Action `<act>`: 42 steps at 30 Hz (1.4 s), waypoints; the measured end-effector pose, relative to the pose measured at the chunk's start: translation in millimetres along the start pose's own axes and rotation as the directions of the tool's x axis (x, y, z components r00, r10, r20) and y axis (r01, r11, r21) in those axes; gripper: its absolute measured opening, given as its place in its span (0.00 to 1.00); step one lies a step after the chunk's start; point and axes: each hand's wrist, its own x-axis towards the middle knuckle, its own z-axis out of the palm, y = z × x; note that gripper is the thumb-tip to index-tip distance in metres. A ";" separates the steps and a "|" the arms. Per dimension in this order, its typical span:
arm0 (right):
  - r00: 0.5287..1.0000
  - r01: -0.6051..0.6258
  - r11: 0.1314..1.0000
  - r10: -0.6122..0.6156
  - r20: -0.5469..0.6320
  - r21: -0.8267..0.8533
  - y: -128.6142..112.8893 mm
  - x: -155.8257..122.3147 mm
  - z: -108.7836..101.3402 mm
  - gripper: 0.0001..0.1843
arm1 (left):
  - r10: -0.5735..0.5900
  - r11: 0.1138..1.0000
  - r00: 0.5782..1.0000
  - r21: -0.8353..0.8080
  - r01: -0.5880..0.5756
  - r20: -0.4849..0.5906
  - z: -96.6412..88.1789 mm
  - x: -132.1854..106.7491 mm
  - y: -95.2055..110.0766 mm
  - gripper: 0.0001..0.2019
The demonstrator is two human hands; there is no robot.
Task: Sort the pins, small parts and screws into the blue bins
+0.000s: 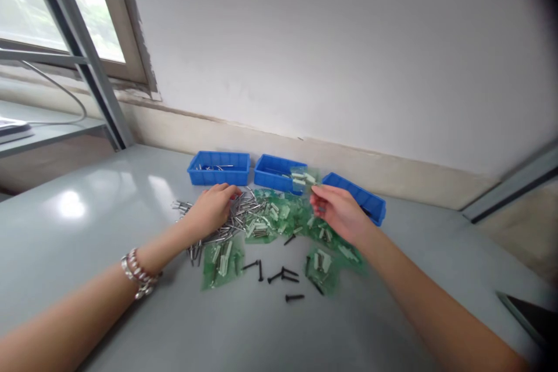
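Observation:
My left hand (pixel 213 207), with a bracelet on the wrist, rests fingers curled on a heap of silver nails (pixel 238 215) on the grey table (pixel 87 232). My right hand (pixel 337 209) pinches a small green plastic bag of white plugs (pixel 303 179) and holds it up above the pile of similar green bags (pixel 279 221). More green bags (pixel 222 261) lie nearer to me, with several loose black screws (pixel 283 276) between them.
Three blue plastic bins stand in a row by the wall: left bin (pixel 219 167) with a few nails, middle bin (pixel 279 172), right bin (pixel 360 197). A window and slanted metal post (pixel 82 52) are at the left. A dark flat object (pixel 529 317) lies at the right edge.

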 end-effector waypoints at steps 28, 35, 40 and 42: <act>0.999 0.001 0.982 -0.009 -0.042 -0.187 24.9 -59.2 -18.7 0.19 | 0.211 0.976 0.977 -0.041 -0.213 -0.042 -1.9 -12.0 14.8 0.12; 0.999 0.047 0.951 -0.043 0.020 -0.306 32.6 -63.6 -10.9 0.17 | 0.067 0.861 0.992 -0.497 -0.109 -0.103 -11.7 -10.6 29.7 0.08; 0.995 0.095 0.910 -0.071 0.074 -0.403 34.7 -65.4 -8.5 0.15 | 0.059 0.740 0.996 -0.666 -0.091 -0.070 -13.8 -13.0 37.8 0.07; 0.992 0.112 0.892 -0.076 0.097 -0.438 35.8 -65.1 -8.2 0.14 | 0.071 0.727 0.993 -0.677 -0.115 -0.093 -13.3 -13.9 38.7 0.06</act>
